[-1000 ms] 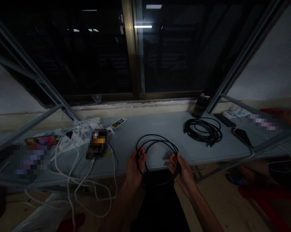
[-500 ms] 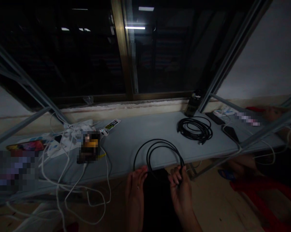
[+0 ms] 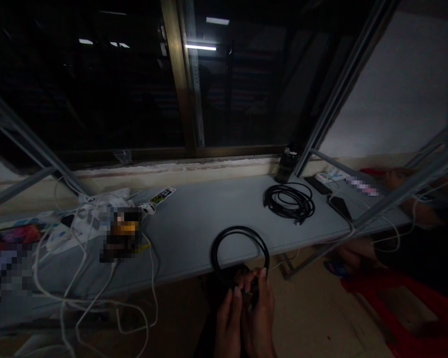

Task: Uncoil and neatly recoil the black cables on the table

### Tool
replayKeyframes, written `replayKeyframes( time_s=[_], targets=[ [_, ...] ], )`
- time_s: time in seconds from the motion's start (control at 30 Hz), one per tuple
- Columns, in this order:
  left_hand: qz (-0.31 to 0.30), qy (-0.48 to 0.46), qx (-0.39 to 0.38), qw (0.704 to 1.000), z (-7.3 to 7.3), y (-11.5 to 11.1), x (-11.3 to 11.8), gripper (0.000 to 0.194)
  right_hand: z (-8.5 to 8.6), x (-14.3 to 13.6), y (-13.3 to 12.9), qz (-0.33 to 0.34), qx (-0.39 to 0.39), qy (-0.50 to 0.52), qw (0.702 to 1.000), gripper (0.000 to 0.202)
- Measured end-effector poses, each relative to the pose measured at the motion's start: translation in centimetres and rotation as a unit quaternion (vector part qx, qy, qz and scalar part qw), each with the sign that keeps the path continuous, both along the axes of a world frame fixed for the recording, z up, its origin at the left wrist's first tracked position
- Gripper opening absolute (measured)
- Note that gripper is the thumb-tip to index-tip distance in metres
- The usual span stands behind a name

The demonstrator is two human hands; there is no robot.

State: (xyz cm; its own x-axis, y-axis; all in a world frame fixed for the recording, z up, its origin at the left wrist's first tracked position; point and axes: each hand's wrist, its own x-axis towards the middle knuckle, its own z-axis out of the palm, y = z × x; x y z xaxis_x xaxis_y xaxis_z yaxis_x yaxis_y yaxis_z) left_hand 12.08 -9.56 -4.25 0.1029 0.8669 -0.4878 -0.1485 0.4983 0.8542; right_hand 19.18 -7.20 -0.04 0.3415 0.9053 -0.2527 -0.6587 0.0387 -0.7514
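A black cable (image 3: 240, 229) is wound in a round coil of several turns, its far side above the grey table's front edge. At the coil's near right side, my right hand (image 3: 260, 311) is closed on the cable. My left hand (image 3: 229, 315) is close beside it, fingers bent together at the near end of the loop. What its fingertips pinch is dark and hard to see, but the cable runs to them. Farther back on the table lies a second coiled black cable (image 3: 290, 203).
A dark bottle (image 3: 286, 163) stands by the window behind the second coil. Tangled white cables (image 3: 78, 298) hang over the table's left edge. Phones (image 3: 339, 207) lie at right beside a metal post. Another person's arm (image 3: 419, 209) and a red stool (image 3: 391, 318) are at far right.
My hands have come together from apart, the left moving right toward the right hand. The cable's spread loops have gathered into one tighter coil. The view has shifted slightly.
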Motion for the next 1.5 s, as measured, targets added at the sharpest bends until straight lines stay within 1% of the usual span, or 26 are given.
replayKeyframes(
  time_s=[0.07, 0.13, 0.17, 0.23, 0.3, 0.33, 0.37, 0.4, 0.43, 0.47, 0.53, 0.6, 0.63, 0.67, 0.73, 0.8, 0.83, 0.9, 0.97, 1.0, 1.07, 1.13, 1.2, 1.27, 1.4, 1.5],
  targets=[
    [-0.042, 0.043, 0.029, 0.998, 0.8, 0.2, 0.8, 0.052, 1.5, 0.9, 0.6, -0.053, 0.012, 0.011, 0.998, 0.071],
    [-0.081, 0.053, 0.105, 0.990, 2.1, 0.5, 1.8, 0.055, 4.0, 2.8, 1.8, -0.097, 0.038, 0.026, 0.994, 0.067],
    [-0.106, 0.047, 0.158, 0.981, 2.9, 0.8, 2.2, 0.058, 5.5, 4.1, 2.5, -0.113, 0.052, 0.025, 0.992, 0.063],
    [-0.156, 0.033, 0.265, 0.951, 5.0, 1.6, 2.5, 0.060, 8.7, 7.5, 4.4, -0.131, 0.097, -0.011, 0.987, 0.063],
    [-0.197, 0.032, 0.335, 0.921, 7.0, 2.5, 2.4, 0.052, 11.8, 11.7, 6.7, -0.139, 0.162, -0.102, 0.972, 0.064],
    [-0.208, 0.036, 0.352, 0.912, 7.8, 3.0, 2.2, 0.047, 13.1, 13.8, 8.0, -0.151, 0.194, -0.171, 0.954, 0.063],
    [-0.212, 0.042, 0.360, 0.907, 8.4, 3.6, 2.0, 0.043, 14.1, 16.0, 9.4, -0.170, 0.216, -0.255, 0.927, 0.061],
    [-0.214, 0.049, 0.364, 0.905, 8.8, 4.2, 1.8, 0.040, 14.9, 18.0, 11.0, -0.198, 0.222, -0.354, 0.887, 0.058],
    [-0.214, 0.057, 0.367, 0.903, 9.0, 4.8, 1.6, 0.037, 15.3, 19.9, 12.7, -0.213, 0.215, -0.467, 0.831, 0.058],
    [-0.214, 0.066, 0.369, 0.902, 9.2, 5.5, 1.5, 0.036, 15.4, 21.6, 14.5, -0.210, 0.199, -0.581, 0.761, 0.060],
    [-0.214, 0.077, 0.373, 0.900, 9.4, 6.8, 1.5, 0.035, 14.5, 24.0, 18.2, -0.177, 0.159, -0.740, 0.629, 0.061],
    [-0.214, 0.077, 0.379, 0.897, 9.7, 8.0, 1.6, 0.033, 12.5, 25.1, 21.4, -0.093, 0.081, -0.838, 0.532, 0.055],
    [-0.215, 0.074, 0.385, 0.894, 10.0, 8.6, 1.7, 0.032, 11.2, 25.2, 22.7, -0.043, 0.039, -0.868, 0.493, 0.049],
    [-0.215, 0.073, 0.394, 0.891, 10.3, 9.2, 1.8, 0.031, 9.9, 25.1, 23.7, 0.006, 0.002, -0.887, 0.462, 0.044],
    [-0.212, 0.077, 0.419, 0.879, 10.9, 10.8, 2.2, 0.028, 7.4, 24.6, 24.8, 0.075, -0.043, -0.904, 0.419, 0.041],
    [-0.202, 0.087, 0.448, 0.866, 11.4, 13.2, 3.2, 0.025, 5.5, 24.1, 25.2, 0.096, -0.047, -0.911, 0.397, 0.046],
    [-0.195, 0.095, 0.462, 0.860, 11.7, 14.8, 4.0, 0.024, 4.9, 23.9, 25.1, 0.098, -0.040, -0.915, 0.390, 0.050],
    [-0.176, 0.128, 0.480, 0.850, 12.2, 19.2, 6.4, 0.021, 4.3, 23.7, 24.9, 0.100, -0.033, -0.918, 0.382, 0.056],
    [-0.156, 0.206, 0.474, 0.842, 12.7, 24.4, 9.5, 0.021, 4.0, 23.8, 24.7, 0.105, -0.042, -0.920, 0.376, 0.060],
    [-0.152, 0.269, 0.454, 0.836, 12.8, 27.1, 11.3, 0.023, 3.9, 23.9, 24.7, 0.104, -0.051, -0.920, 0.375, 0.062],
    [-0.143, 0.318, 0.425, 0.835, 12.7, 31.9, 14.8, 0.035, 3.6, 24.1, 24.5, 0.098, -0.059, -0.919, 0.377, 0.068],
    [-0.154, 0.348, 0.402, 0.833, 12.2, 35.4, 17.7, 0.051, 2.9, 24.3, 24.4, 0.095, -0.046, -0.917, 0.384, 0.070],
    [-0.177, 0.368, 0.391, 0.825, 11.1, 37.5, 19.6, 0.058, 2.1, 24.6, 24.3, 0.089, -0.026, -0.917, 0.388, 0.067],
    [-0.195, 0.383, 0.390, 0.814, 9.8, 38.6, 20.4, 0.057, 1.1, 25.0, 24.0, 0.075, 0.004, -0.920, 0.385, 0.059],
    [-0.212, 0.408, 0.396, 0.795, 7.4, 39.5, 19.9, 0.054, -0.3, 25.5, 23.3, 0.046, 0.082, -0.926, 0.364, 0.041],
    [-0.212, 0.419, 0.402, 0.786, 6.6, 39.9, 19.2, 0.051, -0.8, 25.6, 23.1, 0.030, 0.118, -0.928, 0.351, 0.036]
  ],
)
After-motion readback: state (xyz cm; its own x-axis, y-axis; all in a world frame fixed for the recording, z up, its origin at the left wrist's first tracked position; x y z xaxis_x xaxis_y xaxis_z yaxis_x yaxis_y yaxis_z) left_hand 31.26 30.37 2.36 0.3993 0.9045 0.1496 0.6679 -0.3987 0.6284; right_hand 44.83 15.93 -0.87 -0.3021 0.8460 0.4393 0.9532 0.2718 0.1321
